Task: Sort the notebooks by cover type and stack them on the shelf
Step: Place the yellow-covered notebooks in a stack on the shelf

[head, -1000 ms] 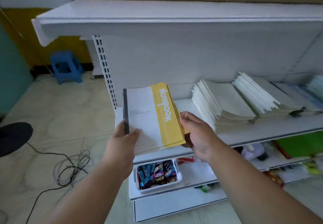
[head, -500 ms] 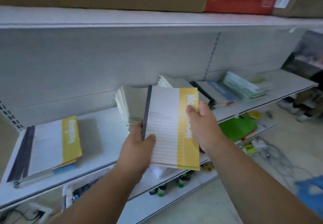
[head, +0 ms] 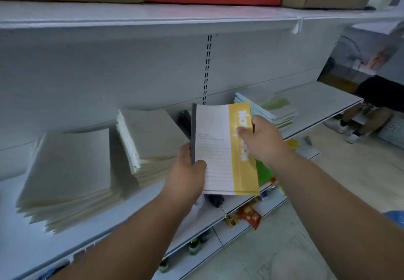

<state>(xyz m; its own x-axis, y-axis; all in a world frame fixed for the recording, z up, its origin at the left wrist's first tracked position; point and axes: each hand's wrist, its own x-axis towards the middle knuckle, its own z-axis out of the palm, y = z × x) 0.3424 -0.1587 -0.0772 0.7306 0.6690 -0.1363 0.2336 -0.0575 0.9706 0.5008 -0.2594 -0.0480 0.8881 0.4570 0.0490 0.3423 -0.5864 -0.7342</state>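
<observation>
Yellow-banded white notebook with dark spine (head: 216,148) held above white metal shelf (head: 317,100) | left hand (head: 188,177) grips its spine edge | right hand (head: 262,139) pinches yellow edge | behind: grey-covered notebook stacks (head: 70,170), pale-blue stack (head: 266,109)

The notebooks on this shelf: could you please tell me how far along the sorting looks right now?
Partly done. Two plain grey stacks and a pale blue-green stack already lie sorted on the shelf. In hand: the left hand and right hand both hold a yellow-banded notebook, apparently with more beneath it. Left: setting these down with their own kind; no matching stack is in view.
</observation>
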